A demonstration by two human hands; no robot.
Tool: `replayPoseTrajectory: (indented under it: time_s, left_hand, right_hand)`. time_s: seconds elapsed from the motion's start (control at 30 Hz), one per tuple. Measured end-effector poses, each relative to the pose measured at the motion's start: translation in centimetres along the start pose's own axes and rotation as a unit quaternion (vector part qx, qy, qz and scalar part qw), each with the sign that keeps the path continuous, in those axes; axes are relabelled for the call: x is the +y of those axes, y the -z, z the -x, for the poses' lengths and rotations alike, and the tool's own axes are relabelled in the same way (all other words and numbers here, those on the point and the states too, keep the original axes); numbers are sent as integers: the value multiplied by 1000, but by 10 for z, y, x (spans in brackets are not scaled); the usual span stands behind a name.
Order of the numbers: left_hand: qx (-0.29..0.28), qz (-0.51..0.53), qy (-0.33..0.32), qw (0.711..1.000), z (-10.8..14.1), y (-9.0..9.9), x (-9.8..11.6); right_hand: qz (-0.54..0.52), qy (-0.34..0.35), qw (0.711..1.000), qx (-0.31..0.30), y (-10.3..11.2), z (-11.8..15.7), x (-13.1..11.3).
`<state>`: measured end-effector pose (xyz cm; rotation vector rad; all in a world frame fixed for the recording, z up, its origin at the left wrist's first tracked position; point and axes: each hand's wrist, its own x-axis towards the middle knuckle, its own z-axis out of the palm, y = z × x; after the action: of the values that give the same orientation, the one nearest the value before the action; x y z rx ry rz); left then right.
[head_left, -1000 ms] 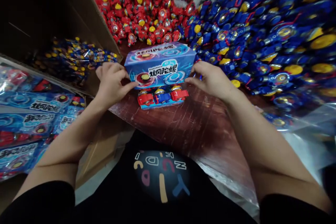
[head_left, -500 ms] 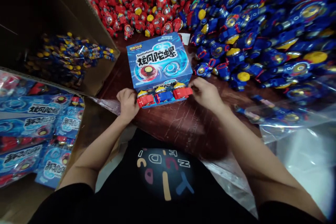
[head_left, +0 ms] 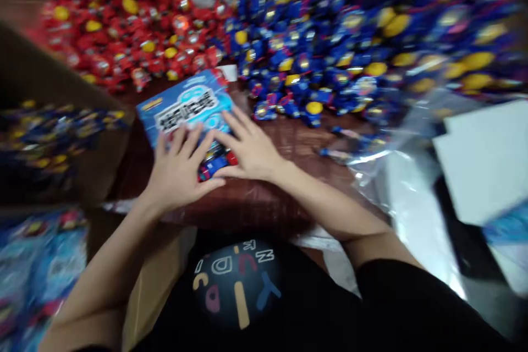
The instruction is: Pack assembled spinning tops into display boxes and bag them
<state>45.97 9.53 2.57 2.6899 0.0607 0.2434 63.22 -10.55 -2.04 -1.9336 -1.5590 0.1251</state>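
Note:
A blue printed display box (head_left: 173, 100) with large black lettering sits on the dark red-brown tabletop (head_left: 264, 198). My left hand (head_left: 177, 168) lies over its near left part, fingers spread. From the right, my right hand (head_left: 253, 151) reaches onto the box with its fingers apart, the fingertips on the printed top. Between the two thumbs a blue toy piece (head_left: 216, 165) shows at the front of the box, with red bits beside it. My hands cover the rest of the box front, and the picture is blurred.
Red toys (head_left: 119, 38) are heaped behind the box, blue toys (head_left: 301, 60) behind and to the right. A cardboard carton (head_left: 101, 159) at the left holds small toys. Below it lie packed blue boxes (head_left: 61, 269). Clear plastic (head_left: 396, 132) and a white panel (head_left: 482, 159) are at the right.
My hands have moved from the two sides of the box front to on top of it, fingers spread. The view has shifted, so the box appears further left.

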Motion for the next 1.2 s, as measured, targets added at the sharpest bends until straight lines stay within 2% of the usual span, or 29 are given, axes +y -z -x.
replayPoseTrajectory:
  time_s: [0.07, 0.1, 0.17, 0.2, 0.23, 0.27, 0.33, 0.37, 0.4, 0.43, 0.5, 0.6, 0.67, 0.73, 0.8, 0.87, 0.97, 1.03, 1.13, 1.2]
  left_hand:
    - [9, -36, -14, 999, -2, -13, 7]
    - [20, -47, -22, 998, -2, -19, 6]
    - [25, -64, -26, 997, -3, -26, 3]
    - [26, -68, -26, 997, -4, -28, 2]
    - [25, -69, -26, 997, -4, -28, 1]
    - [25, -68, -26, 997, -3, -28, 0]
    - [25, -62, -27, 997, -2, -22, -5]
    - [20, -53, -22, 998, -2, -17, -8]
    - [9, -33, -12, 999, -3, -10, -12]
    - [-4, -4, 4, 1000, -6, -2, -16]
    - [-15, 52, 27, 998, -20, 16, -19]
    - [28, 76, 6, 997, -57, 33, -1]
    - [45, 78, -22, 996, -87, 32, 23]
    - [21, 99, -33, 994, -111, 25, 48]
    - [-14, 132, -49, 990, -126, 20, 68]
    - [-28, 154, -68, 985, -133, 19, 80]
    - [-13, 185, -80, 979, -146, 23, 95]
    - [-5, 261, -59, 963, -165, 23, 111]
    - [0, 418, 14, 908, -200, 18, 143]
    - [15, 478, 32, 878, -218, 17, 163]
  right_hand:
    - [17, 19, 1000, 6, -2, 5, 7]
    - [31, 24, 999, 24, 6, 13, 18]
    - [82, -27, 991, 98, 38, 41, 49]
    - [119, -94, 977, 151, 60, 62, 68]
    - [156, -183, 948, 208, 81, 87, 87]
    - [190, -284, 904, 256, 102, 113, 105]
    - [214, -481, 794, 305, 134, 163, 139]
    - [197, -531, 766, 304, 145, 184, 152]
    - [179, -560, 752, 298, 153, 199, 163]
    - [160, -567, 754, 291, 160, 209, 171]
    - [141, -545, 774, 291, 170, 214, 180]
    - [153, -533, 764, 328, 182, 193, 190]
    - [158, -548, 744, 349, 187, 174, 197]
    - [140, -565, 732, 355, 192, 158, 203]
    - [111, -563, 738, 355, 202, 147, 203]
    - [90, -526, 764, 363, 216, 138, 196]
    - [56, -423, 822, 378, 239, 118, 165]
    - [24, -347, 858, 377, 247, 95, 132]
    - [-58, -199, 908, 363, 246, 57, 76]
    - [-108, -103, 924, 351, 240, 35, 46]
